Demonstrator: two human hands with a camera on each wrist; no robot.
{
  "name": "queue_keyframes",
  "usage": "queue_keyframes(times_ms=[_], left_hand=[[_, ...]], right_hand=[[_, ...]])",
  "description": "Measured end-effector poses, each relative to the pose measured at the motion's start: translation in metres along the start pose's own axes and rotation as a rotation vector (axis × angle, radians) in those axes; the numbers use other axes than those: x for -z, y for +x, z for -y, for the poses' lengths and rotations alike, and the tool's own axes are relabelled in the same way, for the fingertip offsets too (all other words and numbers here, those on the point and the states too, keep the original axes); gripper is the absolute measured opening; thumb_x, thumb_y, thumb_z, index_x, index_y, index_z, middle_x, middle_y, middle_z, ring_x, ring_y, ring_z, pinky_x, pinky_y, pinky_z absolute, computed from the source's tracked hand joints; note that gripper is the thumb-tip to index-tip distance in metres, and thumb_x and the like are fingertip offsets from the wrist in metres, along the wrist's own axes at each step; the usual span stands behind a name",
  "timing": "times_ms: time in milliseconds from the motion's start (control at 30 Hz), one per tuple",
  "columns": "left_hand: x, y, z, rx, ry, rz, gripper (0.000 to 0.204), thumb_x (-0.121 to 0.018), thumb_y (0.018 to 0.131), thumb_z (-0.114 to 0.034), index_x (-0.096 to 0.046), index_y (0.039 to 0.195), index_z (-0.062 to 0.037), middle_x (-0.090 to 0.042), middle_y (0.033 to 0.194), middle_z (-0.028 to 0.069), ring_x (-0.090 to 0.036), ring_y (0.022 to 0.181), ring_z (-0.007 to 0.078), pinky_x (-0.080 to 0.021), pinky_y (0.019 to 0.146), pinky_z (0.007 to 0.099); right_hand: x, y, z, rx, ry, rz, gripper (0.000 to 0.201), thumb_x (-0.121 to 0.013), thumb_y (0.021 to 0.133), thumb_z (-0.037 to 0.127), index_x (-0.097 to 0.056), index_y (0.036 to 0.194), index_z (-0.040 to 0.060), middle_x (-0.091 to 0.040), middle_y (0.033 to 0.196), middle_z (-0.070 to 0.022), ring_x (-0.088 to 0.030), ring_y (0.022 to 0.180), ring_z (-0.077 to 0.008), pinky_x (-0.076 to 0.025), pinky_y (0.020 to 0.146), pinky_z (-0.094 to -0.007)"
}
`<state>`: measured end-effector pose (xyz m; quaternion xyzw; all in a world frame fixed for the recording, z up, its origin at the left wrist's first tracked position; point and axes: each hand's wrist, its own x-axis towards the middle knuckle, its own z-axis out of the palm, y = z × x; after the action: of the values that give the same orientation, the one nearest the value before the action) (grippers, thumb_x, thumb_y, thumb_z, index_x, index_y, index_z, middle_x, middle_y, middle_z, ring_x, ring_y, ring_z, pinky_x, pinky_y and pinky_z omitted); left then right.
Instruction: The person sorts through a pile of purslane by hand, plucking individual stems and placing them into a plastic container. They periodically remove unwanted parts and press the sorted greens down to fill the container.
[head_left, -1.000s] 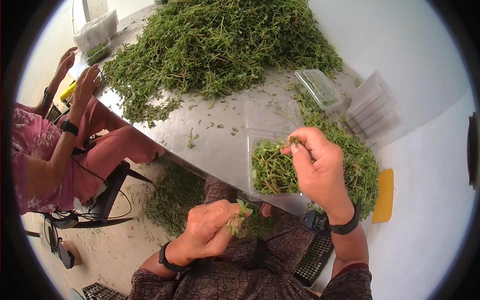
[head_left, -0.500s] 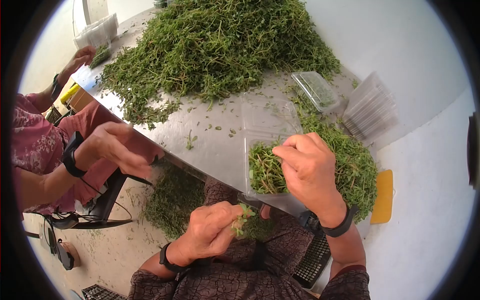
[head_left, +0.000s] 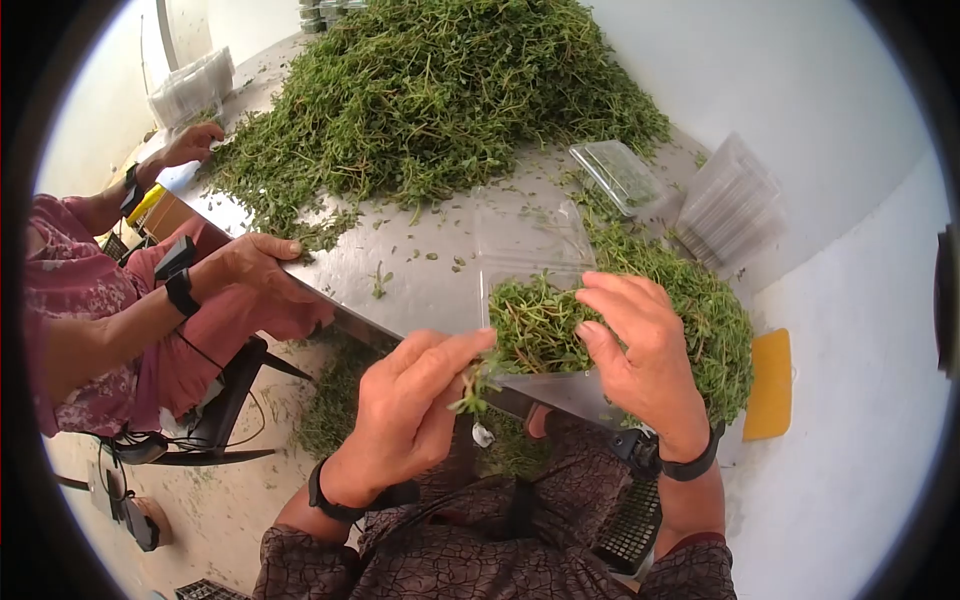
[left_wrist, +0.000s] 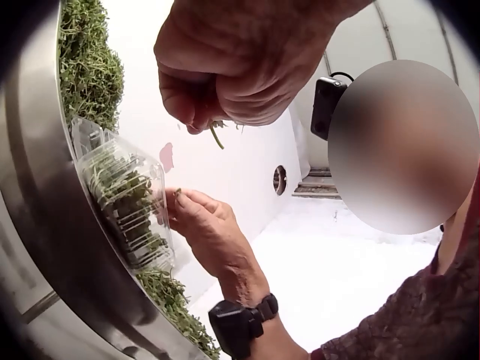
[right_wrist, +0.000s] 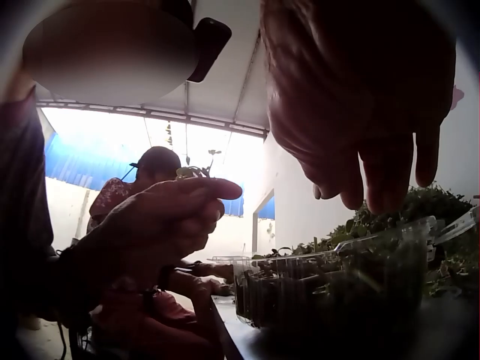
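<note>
On the near edge of the metal table, an open clear plastic clamshell box (head_left: 560, 386) is filled with cut leafy greens (head_left: 535, 325). Its lid (head_left: 530, 230) lies folded back, away from the person. My left hand (head_left: 405, 410) holds a small leafy sprig (head_left: 470, 392) in its curled fingers, right by the box's near left corner. A bit of its stem (left_wrist: 217, 137) pokes out below the fist in the left wrist view. My right hand (head_left: 645, 350) is over the box's right side, thumb and fingers parted, fingertips at the greens.
A large heap of greens (head_left: 430, 90) covers the table's far part, and a smaller pile (head_left: 715, 330) flanks the box on the right. Behind it are a closed box (head_left: 615, 175) and stacked empty boxes (head_left: 730, 205). At left sits another person, one hand (head_left: 265, 262) at the table edge.
My left hand has moved up and forward to the box with its sprig. My right hand has parted its fingers from a pinch over the greens. The other person's hands shifted too.
</note>
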<state>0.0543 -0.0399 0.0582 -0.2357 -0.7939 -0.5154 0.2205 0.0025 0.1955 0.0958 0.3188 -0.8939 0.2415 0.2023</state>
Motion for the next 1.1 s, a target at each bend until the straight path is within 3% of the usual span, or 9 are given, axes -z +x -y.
queue_keyframes(times_ms=[67, 167, 300, 367, 400, 467, 567, 700, 1100], left_hand=[[-0.003, 0.011, 0.000, -0.127, 0.066, -0.035, 0.047, -0.055, 0.075, 0.017, -0.061, 0.120, 0.0013, -0.061, 0.086, 0.0155, -0.062, 0.070, 0.0282, -0.050, 0.061, 0.0343], [-0.013, 0.024, 0.008, -0.226, 0.123, -0.061, 0.049, -0.056, 0.075, 0.017, -0.060, 0.122, 0.0016, -0.062, 0.089, 0.0153, -0.063, 0.072, 0.0298, -0.051, 0.062, 0.0348], [-0.031, 0.037, 0.016, -0.219, 0.175, -0.018, 0.050, -0.056, 0.076, 0.017, -0.059, 0.123, 0.0015, -0.064, 0.095, 0.0164, -0.063, 0.077, 0.0323, -0.052, 0.067, 0.0377], [-0.038, 0.042, 0.021, -0.172, 0.209, 0.063, 0.053, -0.051, 0.077, 0.017, -0.058, 0.127, -0.0004, -0.062, 0.113, 0.0182, -0.064, 0.099, 0.0342, -0.051, 0.087, 0.0380], [-0.039, 0.043, 0.020, -0.173, 0.208, 0.065, 0.053, -0.051, 0.077, 0.017, -0.058, 0.127, -0.0004, -0.062, 0.113, 0.0182, -0.064, 0.099, 0.0342, -0.051, 0.087, 0.0380], [-0.036, 0.043, 0.018, -0.159, 0.249, 0.147, 0.058, -0.047, 0.078, 0.018, -0.055, 0.131, -0.0016, -0.054, 0.134, 0.0211, -0.054, 0.123, 0.0376, -0.044, 0.103, 0.0404], [-0.032, 0.036, 0.020, -0.085, 0.113, 0.080, 0.060, -0.044, 0.077, 0.018, -0.053, 0.133, -0.0020, -0.045, 0.145, 0.0215, -0.045, 0.134, 0.0372, -0.037, 0.110, 0.0413], [-0.020, 0.023, 0.027, -0.035, 0.025, -0.006, 0.056, -0.044, 0.079, 0.016, -0.056, 0.131, -0.0011, -0.045, 0.146, 0.0211, -0.044, 0.136, 0.0365, -0.038, 0.109, 0.0413], [-0.020, -0.010, 0.038, 0.035, 0.051, -0.072, 0.041, -0.052, 0.082, 0.009, -0.062, 0.121, 0.0000, -0.055, 0.135, 0.0206, -0.057, 0.122, 0.0338, -0.046, 0.100, 0.0380]], right_hand=[[0.002, -0.006, -0.001, -0.022, 0.013, -0.003, 0.026, -0.071, 0.077, 0.002, -0.067, 0.102, -0.0029, -0.066, 0.111, -0.0187, -0.060, 0.102, -0.0359, -0.046, 0.091, -0.0438], [0.005, -0.013, -0.003, -0.045, 0.029, -0.013, 0.024, -0.070, 0.077, 0.001, -0.067, 0.100, -0.0037, -0.067, 0.108, -0.0186, -0.061, 0.099, -0.0360, -0.048, 0.088, -0.0432], [0.007, -0.020, -0.006, -0.089, 0.053, -0.040, 0.023, -0.070, 0.077, 0.000, -0.067, 0.100, -0.0045, -0.068, 0.107, -0.0185, -0.062, 0.097, -0.0355, -0.048, 0.086, -0.0421], [0.008, -0.022, -0.008, -0.104, 0.058, -0.047, 0.023, -0.070, 0.077, 0.000, -0.067, 0.100, -0.0046, -0.068, 0.107, -0.0184, -0.062, 0.097, -0.0353, -0.049, 0.086, -0.0417], [0.009, -0.023, -0.008, -0.109, 0.060, -0.046, 0.024, -0.070, 0.077, 0.000, -0.067, 0.100, -0.0043, -0.068, 0.107, -0.0182, -0.062, 0.096, -0.0351, -0.049, 0.086, -0.0417], [0.011, -0.026, -0.009, -0.118, 0.065, -0.044, 0.024, -0.070, 0.076, 0.000, -0.067, 0.100, -0.0041, -0.068, 0.107, -0.0180, -0.062, 0.096, -0.0350, -0.049, 0.085, -0.0417], [0.014, -0.029, -0.012, -0.146, 0.048, -0.052, 0.025, -0.070, 0.075, -0.001, -0.067, 0.100, -0.0037, -0.068, 0.107, -0.0175, -0.062, 0.096, -0.0348, -0.049, 0.085, -0.0418], [0.015, -0.027, -0.008, -0.105, 0.038, -0.050, 0.027, -0.071, 0.075, -0.001, -0.068, 0.101, -0.0019, -0.069, 0.109, -0.0158, -0.062, 0.099, -0.0342, -0.049, 0.087, -0.0415], [-0.004, -0.007, 0.015, 0.070, 0.014, 0.101, 0.034, -0.074, 0.072, 0.003, -0.068, 0.105, 0.0001, -0.067, 0.115, -0.0121, -0.058, 0.108, -0.0307, -0.044, 0.097, -0.0452]])
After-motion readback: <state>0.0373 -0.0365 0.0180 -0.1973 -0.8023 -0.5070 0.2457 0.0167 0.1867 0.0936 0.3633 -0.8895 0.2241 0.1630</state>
